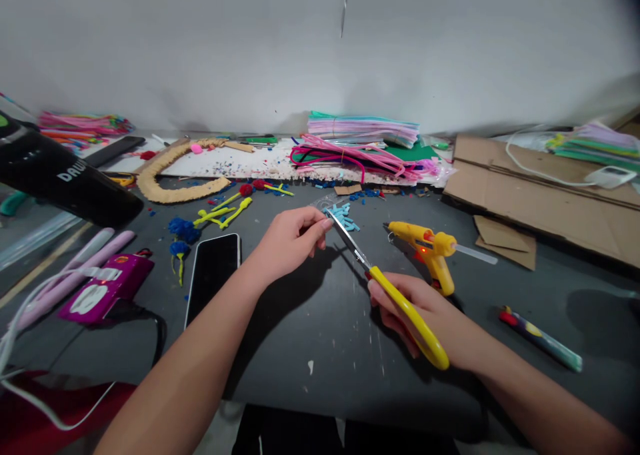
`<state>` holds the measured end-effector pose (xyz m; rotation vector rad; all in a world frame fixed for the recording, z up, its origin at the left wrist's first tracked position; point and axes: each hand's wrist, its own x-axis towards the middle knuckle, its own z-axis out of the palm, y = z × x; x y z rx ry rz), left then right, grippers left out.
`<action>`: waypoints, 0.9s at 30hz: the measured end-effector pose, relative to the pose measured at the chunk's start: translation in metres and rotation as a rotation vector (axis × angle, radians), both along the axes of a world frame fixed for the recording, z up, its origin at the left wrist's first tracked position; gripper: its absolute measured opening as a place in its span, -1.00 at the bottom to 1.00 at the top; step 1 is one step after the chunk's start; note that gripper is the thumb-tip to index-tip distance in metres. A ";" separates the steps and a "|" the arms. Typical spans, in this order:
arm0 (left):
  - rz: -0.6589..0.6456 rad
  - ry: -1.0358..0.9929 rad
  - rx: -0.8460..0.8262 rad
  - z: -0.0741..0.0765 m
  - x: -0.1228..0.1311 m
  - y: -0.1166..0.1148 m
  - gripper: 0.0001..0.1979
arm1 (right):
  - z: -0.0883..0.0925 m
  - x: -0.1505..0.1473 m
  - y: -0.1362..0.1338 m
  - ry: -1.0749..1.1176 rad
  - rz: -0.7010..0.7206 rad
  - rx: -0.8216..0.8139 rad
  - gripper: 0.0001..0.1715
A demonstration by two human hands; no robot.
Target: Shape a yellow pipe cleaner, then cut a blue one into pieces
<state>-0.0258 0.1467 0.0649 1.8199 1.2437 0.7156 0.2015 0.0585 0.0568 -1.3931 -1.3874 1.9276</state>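
My right hand (420, 308) grips a pair of scissors (407, 318) with yellow handles, the blades pointing away and to the left. Their tips reach the fingertips of my left hand (297, 238). That hand is closed in a pinch, and whatever sits between thumb and finger is too small to make out. Just beyond the blade tips lies a small pile of short light-blue pieces (345, 215) on the dark table (320, 348). A yellow glue gun (425, 242) with a lit orange light and a clear glue stick rests to the right of the scissors.
A phone (213, 268) lies beside my left forearm, near blue and red fuzzy flowers (183, 228). Further left are a purple power strip (110, 288) and a black tumbler (65, 168). Pipe-cleaner bundles (360, 128) and cardboard (550, 195) line the back; a lighter-like tube (540, 338) lies right.
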 end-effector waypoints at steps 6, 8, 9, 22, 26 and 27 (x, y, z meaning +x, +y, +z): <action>-0.009 -0.003 -0.009 0.001 0.000 0.000 -0.67 | 0.000 0.000 0.001 -0.002 0.001 -0.005 -0.44; -0.020 0.012 -0.020 0.003 -0.003 0.001 -0.65 | 0.000 0.000 0.001 0.003 0.000 -0.004 -0.44; -0.021 0.018 -0.026 0.004 -0.006 0.002 -0.64 | 0.000 0.000 0.001 0.002 -0.004 -0.004 -0.44; -0.024 -0.021 -0.058 0.001 0.001 -0.001 -0.72 | 0.000 -0.001 0.002 -0.005 -0.012 0.006 -0.44; -0.009 -0.044 -0.039 -0.001 0.003 -0.001 -0.73 | 0.000 -0.001 0.001 -0.037 -0.014 0.007 -0.43; -0.009 -0.048 -0.034 -0.001 0.002 -0.001 -0.73 | 0.000 -0.001 0.001 -0.043 -0.015 0.012 -0.43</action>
